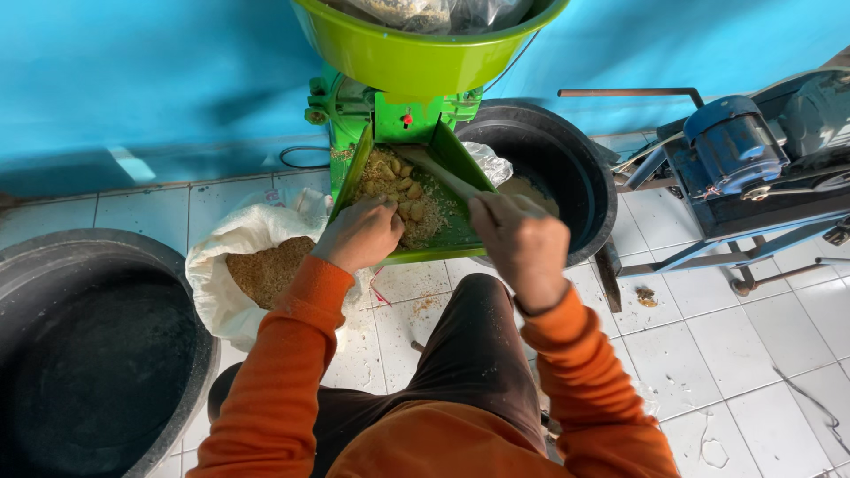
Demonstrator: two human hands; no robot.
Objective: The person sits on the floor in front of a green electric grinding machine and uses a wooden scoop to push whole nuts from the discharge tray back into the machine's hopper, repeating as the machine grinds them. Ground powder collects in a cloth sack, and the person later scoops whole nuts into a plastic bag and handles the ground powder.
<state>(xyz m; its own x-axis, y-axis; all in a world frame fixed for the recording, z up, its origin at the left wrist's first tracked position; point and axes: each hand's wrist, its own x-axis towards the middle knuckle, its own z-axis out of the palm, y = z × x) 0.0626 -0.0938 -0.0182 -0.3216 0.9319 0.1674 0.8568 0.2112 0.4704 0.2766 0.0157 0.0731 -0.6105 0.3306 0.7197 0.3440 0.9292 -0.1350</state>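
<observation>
A green grinding machine (354,111) stands against the blue wall, with a green chute tray (460,155) sloping toward me. The tray holds tan, crumbly grain and pale chunks (398,181). My left hand (361,235) rests on the near end of that pile, fingers curled into the material. My right hand (521,243) grips a wooden stick (438,173) that reaches up the tray into the pile. Both arms wear orange sleeves.
A green hopper bowl (416,53) sits atop the machine. A white sack (235,252) of brown meal lies on the left. Black tubs stand at the far left (97,354) and behind the tray (567,168). A blue motor (735,146) on a frame is at the right.
</observation>
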